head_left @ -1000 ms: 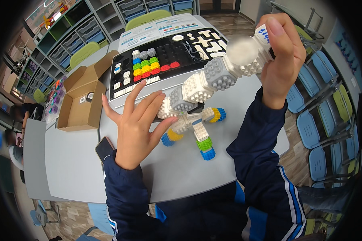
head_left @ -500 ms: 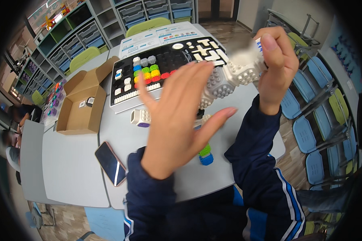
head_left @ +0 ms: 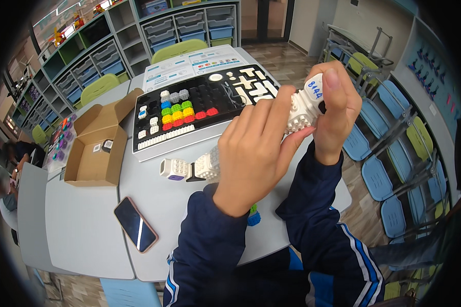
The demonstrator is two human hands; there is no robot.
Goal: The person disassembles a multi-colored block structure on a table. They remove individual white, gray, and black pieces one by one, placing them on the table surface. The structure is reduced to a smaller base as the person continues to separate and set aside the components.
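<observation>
Above the table, a white studded building block (head_left: 298, 113) with a round white end bearing blue handwriting is held between both hands. My right hand (head_left: 338, 110) grips its upper end, thumb pressed on the round face. My left hand (head_left: 251, 153) closes round its lower left side, thumb underneath and fingers over the top; the part inside the palm is hidden. Below and left, another white studded piece (head_left: 207, 166) shows beside my left wrist, joined by a black connector to a white block with a purple patch (head_left: 175, 169). A blue brick (head_left: 253, 220) peeks out below my left hand.
Behind the hands lies a black kit tray (head_left: 202, 82) with coloured bricks and white parts, its printed lid (head_left: 174, 71) behind. An open cardboard box (head_left: 95, 163) and a phone (head_left: 135, 224) are to the left. Blue and green chairs (head_left: 376, 174) line the right.
My left hand has moved right and closed onto the white block; before, its fingers were spread. My right hand has come down slightly with the block. The view has shifted a little.
</observation>
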